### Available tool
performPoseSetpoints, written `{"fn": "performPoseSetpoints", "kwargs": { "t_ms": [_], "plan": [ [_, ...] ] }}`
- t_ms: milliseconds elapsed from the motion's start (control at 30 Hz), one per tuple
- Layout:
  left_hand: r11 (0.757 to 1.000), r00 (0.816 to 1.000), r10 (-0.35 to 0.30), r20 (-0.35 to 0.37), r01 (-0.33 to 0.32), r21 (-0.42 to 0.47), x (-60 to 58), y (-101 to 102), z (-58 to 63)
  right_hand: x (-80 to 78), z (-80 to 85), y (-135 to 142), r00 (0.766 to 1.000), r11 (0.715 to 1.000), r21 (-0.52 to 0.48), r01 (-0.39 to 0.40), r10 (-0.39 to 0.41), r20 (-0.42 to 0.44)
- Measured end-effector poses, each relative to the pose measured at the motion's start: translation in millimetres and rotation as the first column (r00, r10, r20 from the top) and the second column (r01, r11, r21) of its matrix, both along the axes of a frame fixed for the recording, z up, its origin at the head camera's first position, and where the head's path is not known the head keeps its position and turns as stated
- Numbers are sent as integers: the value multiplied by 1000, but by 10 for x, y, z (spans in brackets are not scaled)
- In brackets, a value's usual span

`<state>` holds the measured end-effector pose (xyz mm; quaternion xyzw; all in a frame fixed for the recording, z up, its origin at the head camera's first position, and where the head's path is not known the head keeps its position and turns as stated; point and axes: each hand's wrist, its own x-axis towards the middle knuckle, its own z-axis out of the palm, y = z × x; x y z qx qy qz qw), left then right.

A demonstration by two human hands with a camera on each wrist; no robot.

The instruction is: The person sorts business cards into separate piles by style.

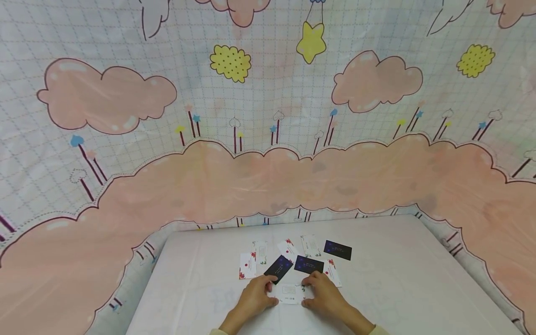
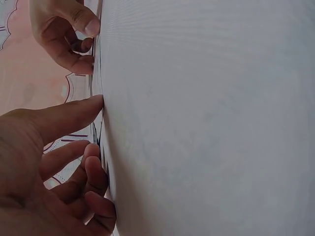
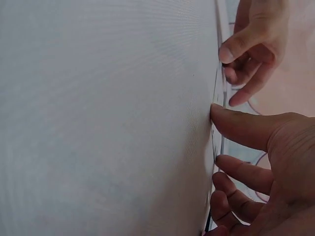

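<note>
In the head view, a white business card (image 1: pixel 290 294) with small printing lies on the white table between both hands. My left hand (image 1: pixel 253 295) is at its left end, thumb and index fingertips spread at the edge. At the opposite end, my right hand (image 1: pixel 325 295) touches the card in the same way, thumb nearer me and index finger farther off. A dark blue card (image 1: pixel 278 270) lies tilted just beyond the left fingers; another dark card (image 1: pixel 309 264) lies past the right fingers. The wrist views show fingertips low on the tabletop, other fingers loosely bent.
Farther back on the table (image 1: pixel 188 288) are more cards: a white one with red flowers (image 1: pixel 247 265), a pale one (image 1: pixel 310 245) and a dark one (image 1: pixel 338 250). A red-flowered card (image 1: pixel 332 273) lies beside the right hand. A patterned cloth (image 1: pixel 259 181) hangs behind.
</note>
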<state>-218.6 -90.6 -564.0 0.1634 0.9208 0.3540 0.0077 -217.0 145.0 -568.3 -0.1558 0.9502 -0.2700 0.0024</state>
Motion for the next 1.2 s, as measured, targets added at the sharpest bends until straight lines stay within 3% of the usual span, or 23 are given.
{"fn": "performPoseSetpoints", "kwargs": {
  "t_ms": [200, 767, 1200],
  "plan": [
    [999, 1000, -26, 2, 26, -36, 5, -2, 18, -4, 5, -4, 1000, 1000, -16, 2, -2, 24],
    [990, 998, -62, 6, 62, -131, 26, -4, 11, 73, 26, 18, 1000, 1000, -4, -1, 1, -30],
    [989, 989, -144, 18, 145, -37, 22, 12, -12, 99, 53, 22, 999, 992, -127, -22, 27, 36]
  ]
}}
